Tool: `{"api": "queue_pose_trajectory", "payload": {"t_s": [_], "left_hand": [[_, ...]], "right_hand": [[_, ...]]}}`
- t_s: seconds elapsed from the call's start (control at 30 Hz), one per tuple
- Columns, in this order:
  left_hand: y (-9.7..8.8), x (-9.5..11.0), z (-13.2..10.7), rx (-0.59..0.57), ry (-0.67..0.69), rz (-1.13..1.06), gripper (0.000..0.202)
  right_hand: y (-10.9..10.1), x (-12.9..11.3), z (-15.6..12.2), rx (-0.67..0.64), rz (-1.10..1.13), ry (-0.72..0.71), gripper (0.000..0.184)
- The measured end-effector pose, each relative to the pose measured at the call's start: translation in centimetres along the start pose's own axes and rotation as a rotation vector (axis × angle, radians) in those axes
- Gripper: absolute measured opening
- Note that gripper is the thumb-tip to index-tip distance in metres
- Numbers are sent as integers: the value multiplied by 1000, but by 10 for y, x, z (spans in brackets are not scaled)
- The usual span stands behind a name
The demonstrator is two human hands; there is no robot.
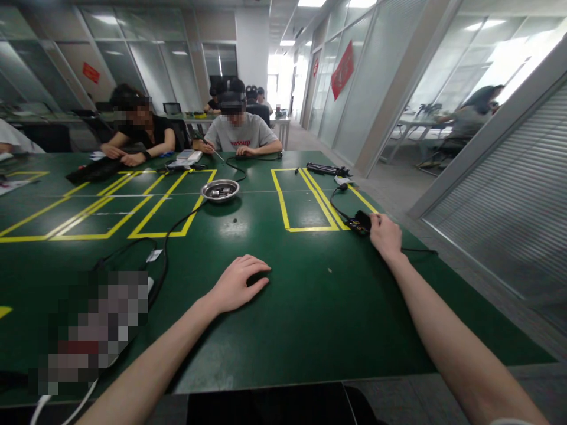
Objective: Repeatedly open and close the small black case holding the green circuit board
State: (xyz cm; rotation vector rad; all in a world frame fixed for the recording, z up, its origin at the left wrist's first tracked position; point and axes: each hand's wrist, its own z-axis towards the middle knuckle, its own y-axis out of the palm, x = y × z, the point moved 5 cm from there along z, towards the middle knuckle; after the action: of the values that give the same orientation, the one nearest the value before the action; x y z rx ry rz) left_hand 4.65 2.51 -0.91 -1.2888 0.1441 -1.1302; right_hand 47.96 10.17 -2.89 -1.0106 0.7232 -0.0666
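My left hand (242, 284) rests on the green table (283, 330) with its fingers stretched out and the thumb apart; nothing is in it. Farther forward, near the table's right edge, my right hand (386, 236) has its fingers closed on a black cabled device (360, 222). Small yellowish parts show on the device's near side, but its exact kind is unclear. A black cable runs from it toward a small round black end (342, 188). Another dark cable (419, 251) lies to the right of my wrist.
A metal bowl (220, 191) with small metal parts stands mid-table. Yellow tape (287, 229) marks rectangles. A folded black tripod-like thing (328, 169) lies at the far right. Two people (241, 133) sit across the table. A blurred-out object (97, 330) with cables lies at left.
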Motion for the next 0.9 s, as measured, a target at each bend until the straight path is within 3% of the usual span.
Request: {"api": "queue_pose_trajectory", "payload": {"t_s": [0.2, 0.4, 0.5, 0.9], "left_hand": [[0, -1, 0, -1, -3, -12, 19], [-2, 0, 1, 5, 4, -8, 19], [-2, 0, 0, 2, 7, -8, 19], [-2, 0, 0, 7, 12, -13, 16]], "right_hand": [[4, 11, 4, -34, 124, 73, 48], [-6, -3, -3, 57, 123, -161, 50], [-8, -4, -1, 39, 122, -174, 50], [-10, -11, -8, -64, -103, -175, 44]]}}
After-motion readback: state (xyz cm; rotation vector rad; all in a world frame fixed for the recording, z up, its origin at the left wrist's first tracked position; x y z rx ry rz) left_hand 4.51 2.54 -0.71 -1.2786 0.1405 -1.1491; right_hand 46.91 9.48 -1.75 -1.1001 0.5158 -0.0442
